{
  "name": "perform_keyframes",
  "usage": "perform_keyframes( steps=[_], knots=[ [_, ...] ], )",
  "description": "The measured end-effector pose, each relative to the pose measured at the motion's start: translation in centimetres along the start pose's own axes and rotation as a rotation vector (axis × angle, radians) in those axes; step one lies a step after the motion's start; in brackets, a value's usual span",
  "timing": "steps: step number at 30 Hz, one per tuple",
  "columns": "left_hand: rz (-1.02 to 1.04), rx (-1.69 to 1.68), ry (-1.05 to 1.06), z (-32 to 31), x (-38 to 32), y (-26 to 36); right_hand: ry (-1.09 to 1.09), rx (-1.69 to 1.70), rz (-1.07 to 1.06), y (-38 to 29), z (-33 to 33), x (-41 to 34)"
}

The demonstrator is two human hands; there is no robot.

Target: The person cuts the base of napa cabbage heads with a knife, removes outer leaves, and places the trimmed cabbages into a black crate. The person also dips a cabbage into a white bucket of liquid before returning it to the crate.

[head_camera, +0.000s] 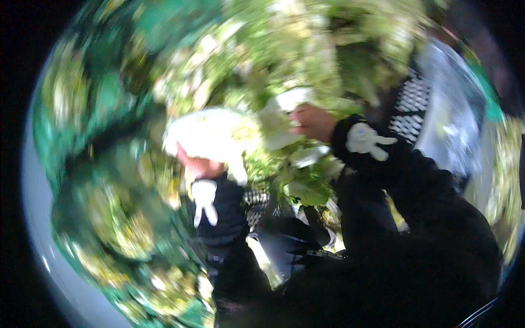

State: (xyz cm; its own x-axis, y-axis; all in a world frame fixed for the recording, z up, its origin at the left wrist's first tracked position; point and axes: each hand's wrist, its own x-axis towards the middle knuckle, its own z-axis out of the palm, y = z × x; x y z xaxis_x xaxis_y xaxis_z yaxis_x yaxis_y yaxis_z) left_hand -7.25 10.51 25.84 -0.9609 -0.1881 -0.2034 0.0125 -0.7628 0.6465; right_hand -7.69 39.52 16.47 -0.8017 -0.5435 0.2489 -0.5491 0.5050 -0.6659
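Note:
A pale head of leafy vegetable, likely cabbage (213, 133), glares white in the light near the middle. My left hand (201, 164) is shut on its lower left side. My right hand (313, 122) grips a pale outer leaf (279, 123) just right of the head; blur hides whether that leaf is still joined to it. Both sleeves are black with white rabbit-shaped patches at the cuffs. Loose green leaves (309, 190) lie below my right hand.
A large heap of leaves and trimmings (287, 45) spreads ahead. Green net or plastic material (110, 94) with leafy vegetables is at the left. On the right are a clear plastic bag (449, 119) and a perforated crate wall (410, 106). The picture is blurred.

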Motion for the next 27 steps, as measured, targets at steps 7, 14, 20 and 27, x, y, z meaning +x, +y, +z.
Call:
perform_keyframes(
  steps=[7, 14, 20, 27],
  knots=[
    [-0.373, 0.093, -0.285, 19.6, -8.0, -0.3, 0.608, 1.916, 0.663, -18.0, -13.1, -5.9],
    [-0.928, 0.275, -0.516, 27.5, -20.0, -1.9, 1.497, 1.875, 0.623, -31.8, -21.4, -15.9],
    [-1.703, 0.485, -1.030, 31.8, -26.6, -2.0, 1.551, 1.754, 0.571, -40.1, -22.6, -31.8],
    [-1.354, 1.139, -1.215, 33.6, -40.4, -5.1, 1.740, 1.130, 0.663, -47.8, -18.9, -42.9]
  ],
)
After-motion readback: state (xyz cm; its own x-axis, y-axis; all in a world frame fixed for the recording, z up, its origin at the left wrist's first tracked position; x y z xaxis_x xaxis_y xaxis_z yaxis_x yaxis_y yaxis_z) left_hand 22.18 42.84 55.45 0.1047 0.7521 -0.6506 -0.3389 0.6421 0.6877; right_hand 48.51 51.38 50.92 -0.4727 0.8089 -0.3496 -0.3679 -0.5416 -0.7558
